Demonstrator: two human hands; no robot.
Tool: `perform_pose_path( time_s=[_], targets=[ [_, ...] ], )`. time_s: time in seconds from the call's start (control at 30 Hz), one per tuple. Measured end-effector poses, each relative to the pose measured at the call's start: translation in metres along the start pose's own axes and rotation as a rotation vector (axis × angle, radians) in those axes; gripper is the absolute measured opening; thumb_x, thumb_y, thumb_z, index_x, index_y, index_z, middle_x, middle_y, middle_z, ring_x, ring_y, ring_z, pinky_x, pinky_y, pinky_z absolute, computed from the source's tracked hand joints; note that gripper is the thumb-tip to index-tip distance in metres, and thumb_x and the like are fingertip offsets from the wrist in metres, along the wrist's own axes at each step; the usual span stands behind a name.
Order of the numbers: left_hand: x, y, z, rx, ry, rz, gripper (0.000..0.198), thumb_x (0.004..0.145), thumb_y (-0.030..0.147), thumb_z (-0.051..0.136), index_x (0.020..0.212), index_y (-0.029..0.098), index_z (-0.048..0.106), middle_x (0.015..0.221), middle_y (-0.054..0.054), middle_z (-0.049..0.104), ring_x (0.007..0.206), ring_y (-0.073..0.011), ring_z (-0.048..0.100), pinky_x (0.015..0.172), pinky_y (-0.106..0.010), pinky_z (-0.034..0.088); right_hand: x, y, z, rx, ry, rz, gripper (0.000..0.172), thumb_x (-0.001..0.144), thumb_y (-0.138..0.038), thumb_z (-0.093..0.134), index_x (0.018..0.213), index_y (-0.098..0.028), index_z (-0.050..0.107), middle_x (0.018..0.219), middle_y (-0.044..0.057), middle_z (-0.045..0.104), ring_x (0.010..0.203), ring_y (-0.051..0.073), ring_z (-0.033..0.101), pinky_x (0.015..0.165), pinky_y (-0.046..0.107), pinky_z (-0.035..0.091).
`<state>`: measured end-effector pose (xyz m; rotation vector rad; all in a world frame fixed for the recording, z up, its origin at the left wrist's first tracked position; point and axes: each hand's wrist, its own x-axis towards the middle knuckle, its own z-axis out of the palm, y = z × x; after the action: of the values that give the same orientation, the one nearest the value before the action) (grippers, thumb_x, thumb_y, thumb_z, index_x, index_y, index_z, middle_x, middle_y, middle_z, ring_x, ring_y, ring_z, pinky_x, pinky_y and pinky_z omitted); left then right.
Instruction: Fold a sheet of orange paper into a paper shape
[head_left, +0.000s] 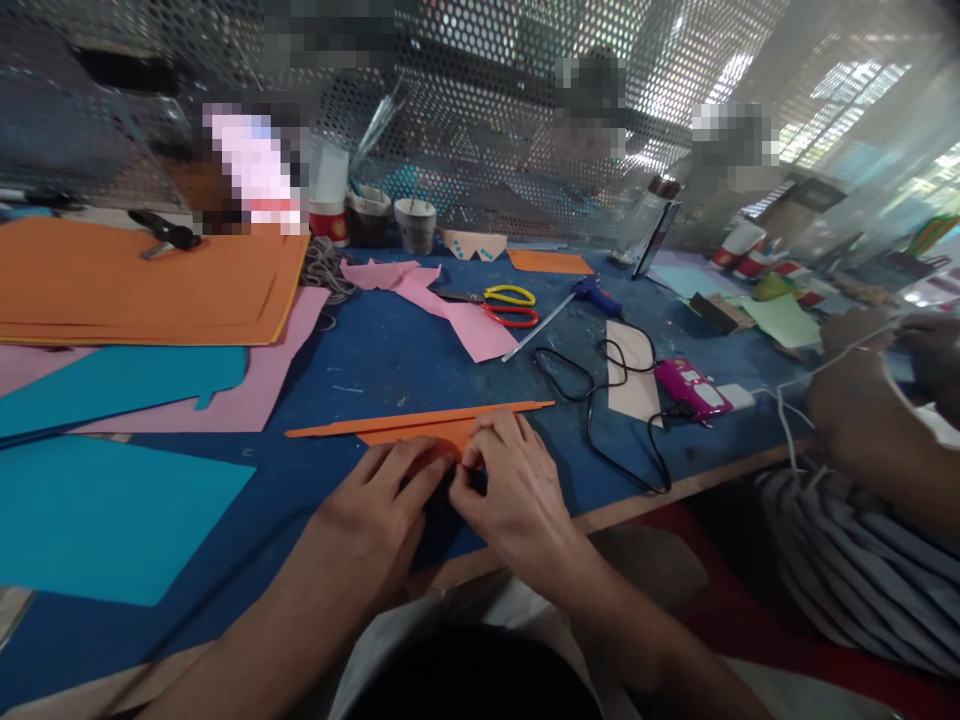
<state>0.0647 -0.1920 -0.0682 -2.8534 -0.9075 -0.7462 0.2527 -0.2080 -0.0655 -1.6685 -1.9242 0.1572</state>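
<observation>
Close to the front edge of the blue tabletop lies a piece of orange paper, part of it covered by my fingers. A long, thin orange paper strip lies across its far edge; I cannot tell whether the two are joined. My left hand has its fingers bent down on the near side of the orange paper. My right hand is curled, thumb against fingertips, pinching the paper's near edge right beside the left fingertips. What lies exactly between the fingertips is hidden.
Scissors, pink paper scraps and a blue glue gun lie beyond my hands. A black cord loops toward a magenta power strip. Orange sheets and blue sheets lie left. Another person's arm is at right.
</observation>
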Motion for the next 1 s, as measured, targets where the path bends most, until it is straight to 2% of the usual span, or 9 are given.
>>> perform_pose_path(
  time_s=[0.2, 0.33, 0.43, 0.5, 0.6, 0.7, 0.87, 1.0],
  targets=[
    [-0.003, -0.001, 0.003, -0.069, -0.039, -0.071, 0.048, 0.083, 0.013, 0.060, 0.131, 0.013, 0.063, 0.132, -0.018, 0.069, 0.121, -0.0372, 0.062, 0.101, -0.056, 0.058, 0.002, -0.002, 0.001, -0.026, -0.022, 0.009, 0.009, 0.084, -0.015, 0.059, 0.080, -0.023, 0.057, 0.105, 0.007, 0.066, 0.097, 0.025, 0.061, 0.089, 0.043, 0.052],
    [-0.005, -0.002, 0.004, -0.070, -0.014, -0.072, 0.055, 0.080, 0.012, 0.058, 0.135, 0.010, 0.060, 0.134, -0.020, 0.066, 0.120, -0.0375, 0.061, 0.099, -0.056, 0.059, -0.001, 0.003, -0.004, 0.074, 0.004, -0.022, 0.010, 0.086, -0.014, 0.060, 0.082, -0.023, 0.057, 0.106, 0.007, 0.066, 0.102, 0.025, 0.062, 0.094, 0.043, 0.053],
    [-0.006, -0.002, 0.004, -0.055, -0.014, -0.098, 0.061, 0.077, 0.009, 0.057, 0.139, 0.011, 0.058, 0.136, -0.020, 0.063, 0.118, -0.0357, 0.062, 0.098, -0.054, 0.060, -0.006, 0.008, -0.012, 0.192, -0.004, -0.057, 0.011, 0.092, -0.012, 0.057, 0.094, -0.023, 0.060, 0.106, 0.006, 0.066, 0.102, 0.022, 0.063, 0.093, 0.039, 0.054],
    [-0.006, -0.001, 0.004, -0.067, -0.043, -0.103, 0.065, 0.075, 0.010, 0.060, 0.140, 0.011, 0.057, 0.136, -0.020, 0.063, 0.121, -0.0371, 0.062, 0.100, -0.055, 0.059, -0.009, 0.011, -0.018, 0.216, -0.024, -0.081, 0.020, 0.095, -0.008, 0.054, 0.105, -0.022, 0.064, 0.111, 0.007, 0.066, 0.105, 0.021, 0.063, 0.094, 0.038, 0.055],
    [-0.007, -0.001, 0.004, -0.081, -0.066, -0.112, 0.069, 0.072, 0.014, 0.064, 0.141, 0.010, 0.055, 0.134, -0.020, 0.065, 0.124, -0.0393, 0.061, 0.104, -0.057, 0.057, -0.013, 0.012, -0.024, 0.160, -0.065, -0.163, 0.035, 0.096, -0.004, 0.050, 0.119, -0.023, 0.069, 0.122, 0.010, 0.065, 0.112, 0.023, 0.062, 0.099, 0.042, 0.054],
    [-0.007, -0.001, 0.004, -0.072, -0.030, -0.108, 0.070, 0.071, 0.013, 0.063, 0.140, 0.010, 0.056, 0.134, -0.021, 0.064, 0.122, -0.0397, 0.061, 0.101, -0.057, 0.059, -0.016, 0.014, -0.023, 0.091, -0.090, -0.223, 0.042, 0.096, -0.002, 0.048, 0.125, -0.024, 0.069, 0.124, 0.009, 0.066, 0.112, 0.024, 0.062, 0.098, 0.044, 0.055],
    [-0.005, -0.001, 0.003, -0.041, -0.008, -0.082, 0.065, 0.074, 0.005, 0.056, 0.139, 0.013, 0.056, 0.133, -0.018, 0.064, 0.117, -0.0352, 0.063, 0.098, -0.054, 0.061, -0.017, 0.017, -0.022, -0.036, -0.107, -0.298, 0.038, 0.097, -0.004, 0.048, 0.123, -0.021, 0.069, 0.122, 0.010, 0.068, 0.106, 0.025, 0.062, 0.096, 0.045, 0.057],
    [-0.006, -0.002, 0.004, -0.012, -0.015, -0.045, 0.065, 0.075, 0.005, 0.056, 0.140, 0.007, 0.055, 0.134, -0.022, 0.063, 0.119, -0.0368, 0.061, 0.099, -0.056, 0.061, -0.017, 0.017, -0.024, -0.085, -0.141, -0.325, 0.036, 0.097, -0.005, 0.049, 0.123, -0.019, 0.070, 0.120, 0.010, 0.069, 0.105, 0.025, 0.062, 0.095, 0.045, 0.057]
  ],
)
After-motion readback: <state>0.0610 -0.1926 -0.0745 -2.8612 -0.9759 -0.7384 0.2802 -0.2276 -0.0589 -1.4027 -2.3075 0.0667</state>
